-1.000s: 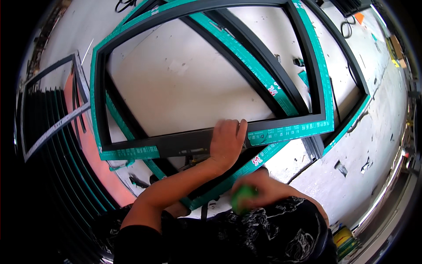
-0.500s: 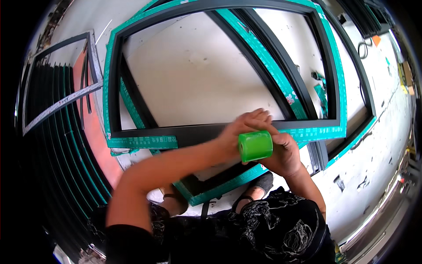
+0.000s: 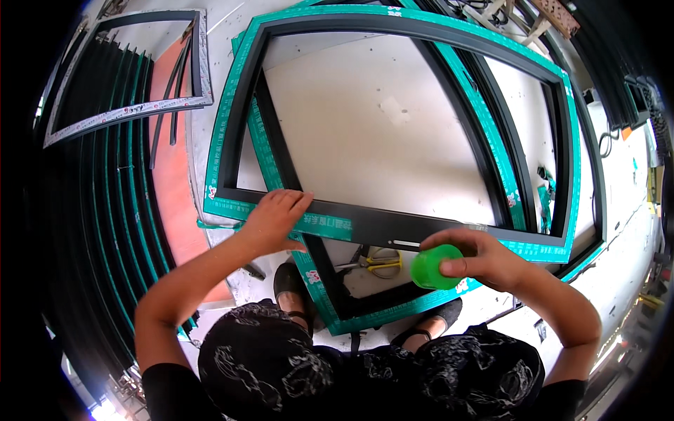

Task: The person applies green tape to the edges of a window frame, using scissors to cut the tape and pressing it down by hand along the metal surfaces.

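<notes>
My right hand is closed around a bright green roll of tape, its thumb on the near end. The roll is just above the front rail of a large dark window frame, whose edges carry green printed film. My left hand grips that rail left of its middle, fingers over the top and thumb at the near edge. Between my hands the green film ends, and a bare dark stretch with a pale slot follows.
Yellow-handled scissors lie below the rail, inside a second green-edged frame underneath. To the left, a smaller frame with whitish film lies over long dark bars. My shoes are close to the lower frame.
My hands were together around the green roll and have parted. My left hand has moved left onto the rail; my right hand now holds the roll alone. The view has shifted, exposing the scissors.
</notes>
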Available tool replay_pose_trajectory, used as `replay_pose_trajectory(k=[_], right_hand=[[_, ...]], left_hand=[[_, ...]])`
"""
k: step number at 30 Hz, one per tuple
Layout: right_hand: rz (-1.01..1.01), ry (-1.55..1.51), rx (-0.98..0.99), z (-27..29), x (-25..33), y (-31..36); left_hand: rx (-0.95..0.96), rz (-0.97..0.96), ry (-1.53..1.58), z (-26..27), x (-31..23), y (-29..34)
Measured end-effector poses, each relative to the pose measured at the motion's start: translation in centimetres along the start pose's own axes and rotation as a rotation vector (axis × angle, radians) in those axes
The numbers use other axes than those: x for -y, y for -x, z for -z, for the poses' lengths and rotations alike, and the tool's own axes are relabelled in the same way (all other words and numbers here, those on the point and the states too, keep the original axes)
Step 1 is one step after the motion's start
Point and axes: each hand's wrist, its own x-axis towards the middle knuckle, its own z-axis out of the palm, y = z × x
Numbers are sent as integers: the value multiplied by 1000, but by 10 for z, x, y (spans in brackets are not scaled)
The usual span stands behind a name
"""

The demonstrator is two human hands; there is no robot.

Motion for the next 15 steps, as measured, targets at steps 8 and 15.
replay_pose_trajectory(k=[8,15], right_hand=[[-213,97,-268,-31,23,-31],[-229,127,-335,-47,6,-30]], left_hand=[[-249,123,145,-41,-5,-14],[-155,55,246,-50,-32,11]])
